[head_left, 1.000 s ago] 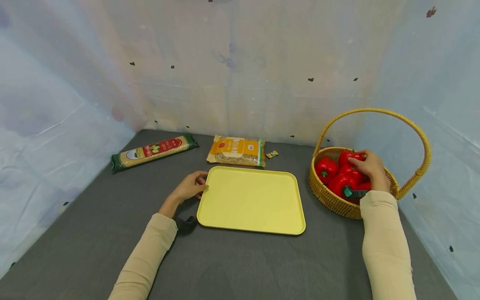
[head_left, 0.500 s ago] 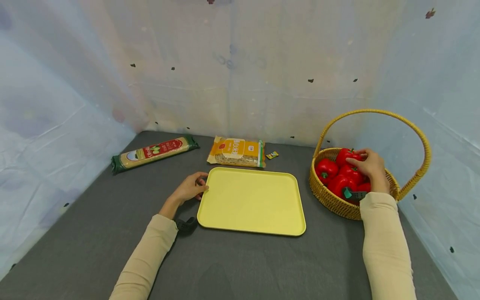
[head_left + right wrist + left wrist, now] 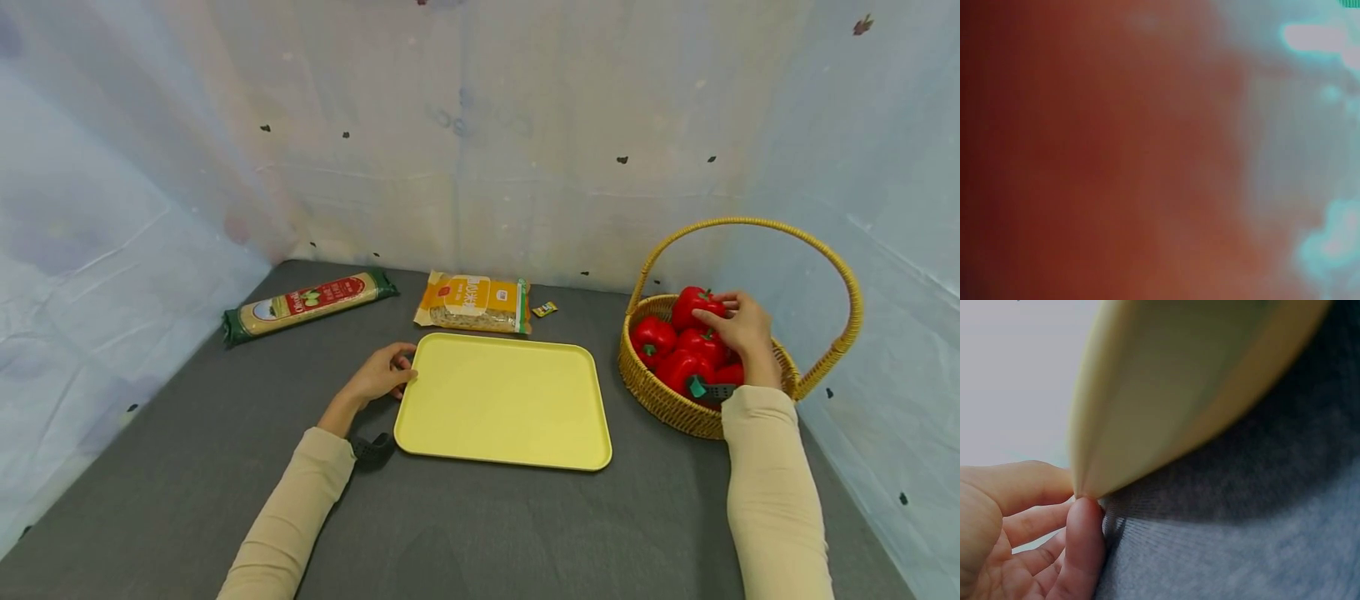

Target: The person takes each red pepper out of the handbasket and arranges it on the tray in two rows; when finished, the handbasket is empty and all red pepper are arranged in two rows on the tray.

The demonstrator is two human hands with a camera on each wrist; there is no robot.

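Observation:
A red bell pepper [image 3: 692, 307] with a green stem is gripped between the thumb and fingers of my right hand [image 3: 746, 327], at the top of the pile in the wicker basket [image 3: 663, 410]. Several more red bell peppers [image 3: 681, 367] lie beneath it. My left hand [image 3: 377, 374] pinches the left rim of a yellow rectangular tray [image 3: 504, 403] that lies on the dark table. In the left wrist view, the thumb and fingers [image 3: 1085, 534] meet at the tray's edge [image 3: 1147, 406]. Only a reddish blur fills the right wrist view.
A tall hooped handle [image 3: 750, 221] arches over the basket. Behind the tray lie a yellow bag of grain [image 3: 474, 303] and a small yellow packet [image 3: 544, 309]. A long green-ended pasta pack [image 3: 309, 306] lies at the back left. Pale sheeting [image 3: 510, 192] walls in the table.
My right hand has raised the gripped bell pepper slightly above the others in the basket. The left hand and the tray have stayed in place.

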